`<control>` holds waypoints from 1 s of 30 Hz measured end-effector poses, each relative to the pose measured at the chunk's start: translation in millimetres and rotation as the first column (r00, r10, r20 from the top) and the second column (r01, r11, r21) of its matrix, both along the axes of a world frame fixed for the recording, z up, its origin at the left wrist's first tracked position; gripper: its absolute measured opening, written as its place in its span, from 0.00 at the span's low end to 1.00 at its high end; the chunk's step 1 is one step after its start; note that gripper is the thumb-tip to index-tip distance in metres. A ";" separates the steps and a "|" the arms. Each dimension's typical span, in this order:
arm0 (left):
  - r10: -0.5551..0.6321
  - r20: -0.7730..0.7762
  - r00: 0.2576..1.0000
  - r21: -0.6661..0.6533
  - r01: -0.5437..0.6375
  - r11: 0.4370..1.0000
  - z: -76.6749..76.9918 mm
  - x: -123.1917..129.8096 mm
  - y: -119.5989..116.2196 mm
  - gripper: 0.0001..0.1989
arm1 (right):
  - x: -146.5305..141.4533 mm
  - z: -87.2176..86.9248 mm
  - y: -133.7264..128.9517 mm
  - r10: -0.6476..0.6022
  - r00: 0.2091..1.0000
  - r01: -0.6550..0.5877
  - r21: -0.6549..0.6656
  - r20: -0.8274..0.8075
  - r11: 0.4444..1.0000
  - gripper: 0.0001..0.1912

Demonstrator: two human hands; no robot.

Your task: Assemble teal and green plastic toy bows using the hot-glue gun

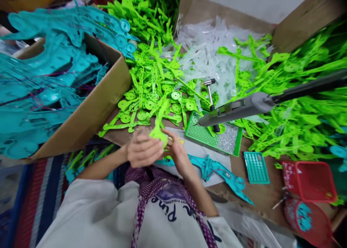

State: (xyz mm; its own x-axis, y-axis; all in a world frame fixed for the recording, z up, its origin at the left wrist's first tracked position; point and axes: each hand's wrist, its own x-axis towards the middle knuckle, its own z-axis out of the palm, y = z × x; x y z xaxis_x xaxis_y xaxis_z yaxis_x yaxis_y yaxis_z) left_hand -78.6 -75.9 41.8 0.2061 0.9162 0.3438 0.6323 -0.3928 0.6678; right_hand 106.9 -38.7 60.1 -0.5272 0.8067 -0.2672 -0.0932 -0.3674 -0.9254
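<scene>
Both my hands meet over the near edge of the table, around a lime-green plastic part [159, 127] with a rounded end and a long arm pointing away from me. My left hand [143, 148] wraps its fingers around the rounded end. The fingers of my right hand [175, 150] close in at the part's right side, with the fingertips partly hidden. Under and beside my right hand lies a long turquoise plastic piece [214, 168] on a pale sheet. A green tray [197, 136] holding small shiny metal bits and a small hammer [210, 92] are just beyond it.
Lime-green parts [151, 92] pile up beyond my hands and on the right. At left stands a cardboard box [108, 99] with turquoise pieces. A grey powered driver [238, 108] overhangs the tray. Clear plastic pieces [211, 56], a small teal tray [256, 167] and red baskets [309, 181] lie around.
</scene>
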 end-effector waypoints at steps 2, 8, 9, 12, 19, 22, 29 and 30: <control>-0.117 -0.046 0.992 0.112 0.121 0.986 -19.7 9.2 -40.7 0.28 | 9.3 -11.9 -14.8 -0.012 0.998 0.011 0.017 0.059 1.000 0.31; -0.097 -0.020 0.995 0.124 0.099 0.987 -44.8 0.1 -32.3 0.20 | 52.5 -22.6 -32.7 -0.200 0.950 0.252 -0.215 0.238 0.943 0.18; 0.024 0.005 1.000 0.067 -0.024 0.997 -46.2 -2.7 -24.6 0.19 | 59.3 -22.1 -32.1 -0.207 0.947 0.273 -0.282 0.244 0.920 0.18; 0.242 0.032 0.970 -0.109 -0.237 0.965 -49.6 -4.4 1.6 0.16 | 66.7 -22.2 -27.8 -0.202 0.953 0.279 -0.398 0.225 0.874 0.18; 0.175 -0.069 0.982 -0.314 -0.188 0.931 -43.4 6.5 76.2 0.20 | 57.8 -35.5 -16.1 -0.341 0.910 0.408 -0.365 0.237 0.836 0.18; 0.103 -0.099 0.990 -0.343 -0.131 0.930 -41.8 10.5 97.7 0.21 | 63.5 -40.5 -18.0 -0.323 0.908 0.405 -0.359 0.267 0.841 0.17; -0.025 -0.032 0.999 -0.231 0.017 0.973 -53.0 12.2 157.2 0.22 | 58.8 -45.7 -24.3 -0.414 0.858 0.485 -0.214 0.304 0.848 0.20; -0.013 -0.017 1.000 -0.213 0.010 0.977 -50.9 8.5 161.1 0.20 | 56.5 -45.4 -25.7 -0.393 0.869 0.463 -0.213 0.301 0.860 0.20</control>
